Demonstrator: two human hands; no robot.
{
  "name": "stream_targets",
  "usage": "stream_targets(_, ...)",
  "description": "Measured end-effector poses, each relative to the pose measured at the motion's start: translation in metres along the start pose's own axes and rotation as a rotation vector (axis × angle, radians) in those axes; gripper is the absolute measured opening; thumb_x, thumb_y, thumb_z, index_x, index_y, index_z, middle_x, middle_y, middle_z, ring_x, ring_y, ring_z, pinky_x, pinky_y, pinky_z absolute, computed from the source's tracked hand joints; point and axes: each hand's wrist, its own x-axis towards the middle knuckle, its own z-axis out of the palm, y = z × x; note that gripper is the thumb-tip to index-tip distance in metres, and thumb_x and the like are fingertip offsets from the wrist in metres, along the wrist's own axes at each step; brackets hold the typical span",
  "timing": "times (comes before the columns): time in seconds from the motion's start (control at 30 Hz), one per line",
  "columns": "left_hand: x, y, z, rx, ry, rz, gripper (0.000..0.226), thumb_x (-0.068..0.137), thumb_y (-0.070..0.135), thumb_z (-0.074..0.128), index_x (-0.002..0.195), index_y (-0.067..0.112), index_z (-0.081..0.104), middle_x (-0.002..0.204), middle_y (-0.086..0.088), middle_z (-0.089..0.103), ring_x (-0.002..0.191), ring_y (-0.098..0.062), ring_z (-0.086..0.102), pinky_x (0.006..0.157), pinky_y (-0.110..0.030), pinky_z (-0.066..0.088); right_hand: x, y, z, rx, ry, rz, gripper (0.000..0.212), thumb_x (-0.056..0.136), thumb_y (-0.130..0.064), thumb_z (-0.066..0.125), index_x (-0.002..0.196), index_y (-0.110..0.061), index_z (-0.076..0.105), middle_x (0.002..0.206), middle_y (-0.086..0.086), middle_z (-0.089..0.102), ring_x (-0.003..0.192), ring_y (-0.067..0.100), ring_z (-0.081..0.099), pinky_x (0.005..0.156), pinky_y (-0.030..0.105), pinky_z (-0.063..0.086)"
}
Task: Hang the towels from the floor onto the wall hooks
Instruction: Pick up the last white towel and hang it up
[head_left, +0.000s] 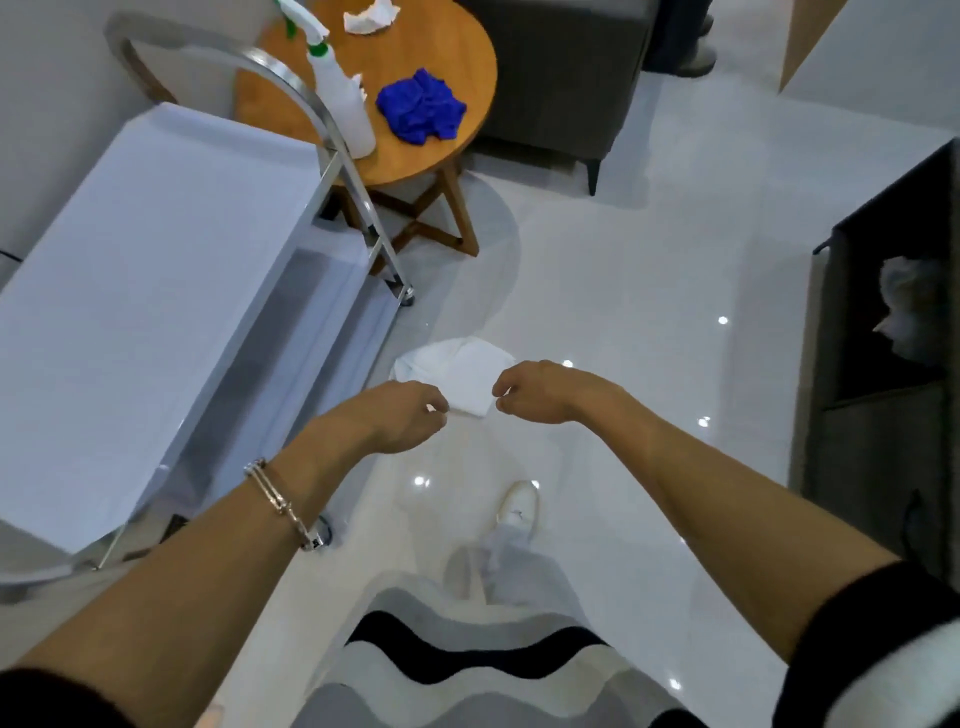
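A white towel (457, 371) lies crumpled on the glossy white floor beside the foot of a metal cart. My left hand (402, 415) and my right hand (543, 389) are both stretched out over the towel's near edge, one on each side. The fingers of both hands hang loosely curled, with no cloth visibly between them. Whether the fingertips touch the towel I cannot tell. No wall hooks are in view.
A metal cart (156, 291) with a white top stands on the left. Behind it is a round wooden table (415, 156) with a blue cloth (421, 106) and a spray bottle (343, 104). A dark cabinet (883, 364) is on the right, a grey sofa (561, 78) at the back.
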Motion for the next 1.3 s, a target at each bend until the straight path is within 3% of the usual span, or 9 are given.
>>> stream_targets(0.27, 0.045, -0.023, 0.006, -0.083, -0.11, -0.09, 0.036, 0.098, 0.034, 0.039, 0.132, 0.026, 0.05, 0.141, 0.002, 0.048, 0.127, -0.02, 0.045, 0.101, -0.031, 0.034, 0.062, 0.01, -0.008, 0.027, -0.114, -0.037, 0.036, 0.099, -0.023, 0.039, 0.128, -0.011, 0.056, 0.134, 0.006, 0.052, 0.121, 0.026, 0.048, 0.102, 0.036, 0.04)
stream_targets(0.5, 0.076, -0.047, 0.009, -0.073, -0.168, -0.12, 0.036, 0.098, 0.037, 0.039, 0.131, 0.028, 0.05, 0.138, 0.0, 0.051, 0.125, -0.021, 0.046, 0.102, -0.033, 0.035, 0.101, 0.009, 0.0, 0.126, -0.15, -0.031, 0.04, 0.098, -0.03, 0.041, 0.137, -0.023, 0.047, 0.143, 0.001, 0.046, 0.129, 0.021, 0.043, 0.1, 0.029, 0.035)
stream_targets(0.73, 0.135, -0.063, 0.013, -0.098, -0.188, -0.097, 0.034, 0.097, 0.034, 0.041, 0.129, 0.027, 0.052, 0.135, -0.002, 0.053, 0.12, -0.021, 0.05, 0.089, -0.026, 0.035, 0.15, 0.022, 0.014, 0.13, -0.204, -0.006, 0.038, 0.099, -0.025, 0.038, 0.135, -0.021, 0.05, 0.141, 0.002, 0.048, 0.125, 0.022, 0.047, 0.101, 0.031, 0.039)
stream_targets(1.03, 0.252, -0.13, 0.093, -0.081, -0.249, -0.083, 0.032, 0.098, 0.03, 0.039, 0.127, 0.027, 0.052, 0.136, 0.003, 0.05, 0.121, -0.016, 0.047, 0.088, -0.021, 0.03, 0.277, 0.037, 0.077, 0.172, -0.271, -0.001, 0.037, 0.1, -0.021, 0.036, 0.132, -0.014, 0.053, 0.139, 0.004, 0.049, 0.123, 0.023, 0.048, 0.103, 0.032, 0.04)
stream_targets(1.3, 0.377, -0.203, 0.166, -0.095, -0.265, -0.164, 0.03, 0.097, 0.028, 0.043, 0.124, 0.027, 0.055, 0.132, 0.0, 0.053, 0.113, -0.017, 0.052, 0.081, -0.021, 0.033, 0.397, 0.069, 0.166, 0.175, -0.281, 0.054, 0.033, 0.099, -0.018, 0.038, 0.123, -0.007, 0.059, 0.124, 0.012, 0.059, 0.112, 0.029, 0.056, 0.095, 0.037, 0.046)
